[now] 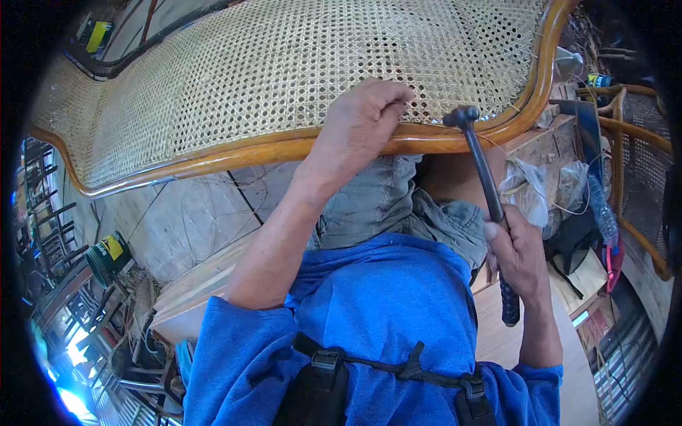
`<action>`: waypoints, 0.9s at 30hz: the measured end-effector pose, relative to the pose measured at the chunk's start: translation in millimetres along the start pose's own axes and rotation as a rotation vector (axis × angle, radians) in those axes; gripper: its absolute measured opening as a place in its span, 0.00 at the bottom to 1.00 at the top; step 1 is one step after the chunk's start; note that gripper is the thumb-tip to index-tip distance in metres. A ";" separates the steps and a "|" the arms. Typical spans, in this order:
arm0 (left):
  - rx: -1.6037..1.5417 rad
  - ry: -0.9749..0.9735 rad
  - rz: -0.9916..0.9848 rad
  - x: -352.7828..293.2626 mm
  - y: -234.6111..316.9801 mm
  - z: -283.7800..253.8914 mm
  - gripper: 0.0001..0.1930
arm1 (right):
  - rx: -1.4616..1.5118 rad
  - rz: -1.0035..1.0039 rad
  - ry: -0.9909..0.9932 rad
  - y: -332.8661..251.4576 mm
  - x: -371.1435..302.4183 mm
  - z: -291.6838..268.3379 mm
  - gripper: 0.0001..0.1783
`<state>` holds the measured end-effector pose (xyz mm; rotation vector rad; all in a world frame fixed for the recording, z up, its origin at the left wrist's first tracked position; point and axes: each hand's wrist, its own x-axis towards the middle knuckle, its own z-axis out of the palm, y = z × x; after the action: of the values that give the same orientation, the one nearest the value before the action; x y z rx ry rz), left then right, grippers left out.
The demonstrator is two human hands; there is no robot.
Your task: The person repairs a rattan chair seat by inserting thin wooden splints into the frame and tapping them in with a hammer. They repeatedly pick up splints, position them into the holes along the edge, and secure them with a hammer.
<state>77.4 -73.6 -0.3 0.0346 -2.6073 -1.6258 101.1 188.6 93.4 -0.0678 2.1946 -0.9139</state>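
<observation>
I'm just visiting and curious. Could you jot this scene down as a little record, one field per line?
Left hand: fingers curled at the front edge of the cane panel; cannot tell whether they pinch anything
Right hand: closed around the handle of a hammer
Hammer head: raised end, right of the left hand
Panel border: glossy brown wooden rim
Farther right: crumpled plastic, another caned frame
Farther left: green-and-yellow can
Clothing: blue shirt
</observation>
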 end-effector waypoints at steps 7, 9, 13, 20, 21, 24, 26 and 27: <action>0.342 -0.179 0.226 8.4 -0.2 9.2 0.07 | 0.193 0.007 0.092 -2.2 9.2 7.0 0.11; 0.411 -0.205 0.325 10.7 -9.6 13.0 0.07 | 0.216 0.019 0.110 5.7 10.1 10.6 0.12; 0.340 -0.090 0.237 6.9 -3.7 17.6 0.08 | -0.286 -0.291 0.487 26.1 27.6 17.6 0.15; 0.178 -0.257 -0.031 23.1 4.1 -11.2 0.10 | -0.193 -0.171 0.701 15.5 69.3 1.0 0.14; 0.242 -0.312 -0.100 25.8 8.4 -16.2 0.10 | -0.246 -0.250 0.753 15.8 72.5 -0.3 0.13; 0.407 -0.500 -0.075 45.1 4.2 -7.9 0.12 | 0.100 -0.085 0.528 12.8 71.3 -6.5 0.11; 0.431 -0.641 -0.103 57.8 4.7 -8.1 0.12 | 0.119 0.012 0.487 15.6 70.8 -8.0 0.09; 0.404 -0.700 -0.147 61.8 7.0 -12.3 0.12 | 0.130 0.055 0.457 17.4 71.8 -8.8 0.09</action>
<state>16.7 -85.0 14.2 -0.4013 -3.4991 -1.2723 47.3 184.5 42.1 0.2896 2.5273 -1.1242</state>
